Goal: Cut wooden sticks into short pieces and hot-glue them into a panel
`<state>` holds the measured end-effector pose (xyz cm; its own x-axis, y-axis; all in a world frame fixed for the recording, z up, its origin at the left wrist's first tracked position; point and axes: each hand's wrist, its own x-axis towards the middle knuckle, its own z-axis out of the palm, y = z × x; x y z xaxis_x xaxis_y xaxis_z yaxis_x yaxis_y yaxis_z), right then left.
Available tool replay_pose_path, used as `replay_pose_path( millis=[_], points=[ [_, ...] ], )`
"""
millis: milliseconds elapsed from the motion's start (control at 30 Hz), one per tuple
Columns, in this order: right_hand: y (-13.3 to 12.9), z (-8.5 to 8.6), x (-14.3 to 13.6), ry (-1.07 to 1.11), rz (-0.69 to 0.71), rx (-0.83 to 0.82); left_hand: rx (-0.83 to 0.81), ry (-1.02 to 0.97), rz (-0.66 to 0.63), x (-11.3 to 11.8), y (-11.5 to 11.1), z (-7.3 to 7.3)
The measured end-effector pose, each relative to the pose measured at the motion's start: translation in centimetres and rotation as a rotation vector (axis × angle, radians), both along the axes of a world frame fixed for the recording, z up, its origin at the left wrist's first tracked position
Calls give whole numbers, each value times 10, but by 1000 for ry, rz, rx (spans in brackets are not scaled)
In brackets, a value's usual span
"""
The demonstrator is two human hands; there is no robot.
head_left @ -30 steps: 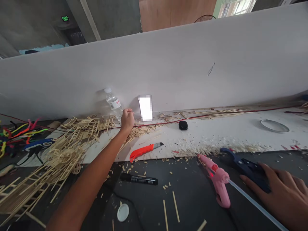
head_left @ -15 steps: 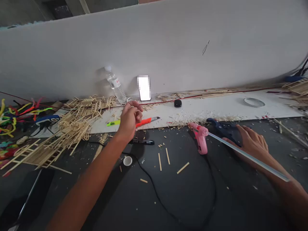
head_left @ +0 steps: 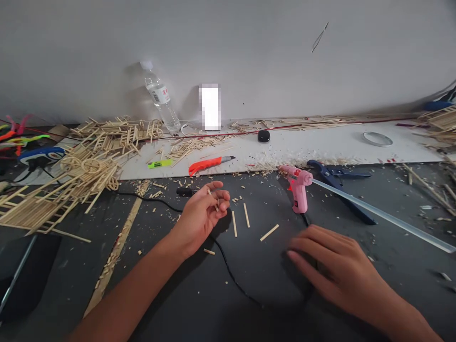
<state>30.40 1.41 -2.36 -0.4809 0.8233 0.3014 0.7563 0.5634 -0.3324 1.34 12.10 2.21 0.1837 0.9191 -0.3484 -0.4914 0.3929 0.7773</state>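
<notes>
My left hand [head_left: 204, 213] is above the dark table, its curled fingers round a small wooden stick [head_left: 213, 199]. To its right lie short wooden sticks [head_left: 246, 215] on the dark surface. My right hand [head_left: 331, 261], slightly blurred, hangs over the black cable with fingers apart and nothing seen in them. Just above that hand, the pink glue gun [head_left: 299, 190] stands with a long clear glue stick [head_left: 377, 213] out of its back. The dark blue cutter [head_left: 342, 190] lies behind the glue stick.
Bundled stick pieces [head_left: 89, 166] heap up at the left. A white board [head_left: 313, 145] along the wall bears an orange knife [head_left: 206, 165], a green highlighter [head_left: 160, 164], a black case [head_left: 264, 136] and a ring [head_left: 378, 138]. A bottle [head_left: 160, 97] and bright phone [head_left: 211, 108] lean behind.
My left hand has come down and nearer from the white board, a small stick now showing in its fingers. My right hand has left the blue cutter and moved left and nearer.
</notes>
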Motion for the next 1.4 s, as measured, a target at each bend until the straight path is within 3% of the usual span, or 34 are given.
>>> replay_pose_path(
  millis=[67,167,267,500,600,667,833,1000,1100,1267,1400],
  points=[
    [24,15,-25,-185,118,-45,-50,-16,-32,0,-4,-3],
    [51,27,-46,-384,179,0,-99,-36,-60,-3,-8,-6],
    [63,28,-54,-371,213,-53,-122,-50,-19,-3,-9,-8],
    [73,33,-71,-42,60,-339,-150,-79,42,10,-13,-18],
    [77,35,-86,478,-138,-733,-156,-82,-16,15,-19,-19],
    [79,34,-96,765,-237,-905,-177,-88,-65,17,-23,-18],
    [79,30,-115,856,-299,-931,-208,-126,-132,20,-31,-14],
    [79,42,-113,851,-380,-852,-265,-210,-93,20,-31,-15],
    [80,41,-101,685,-376,-734,-257,-259,-92,18,-31,-17],
    [78,21,-80,176,-321,-304,-220,-267,-131,14,-33,-20],
    [70,20,-82,237,-204,-14,-225,-256,-151,13,-32,-20]
  ],
)
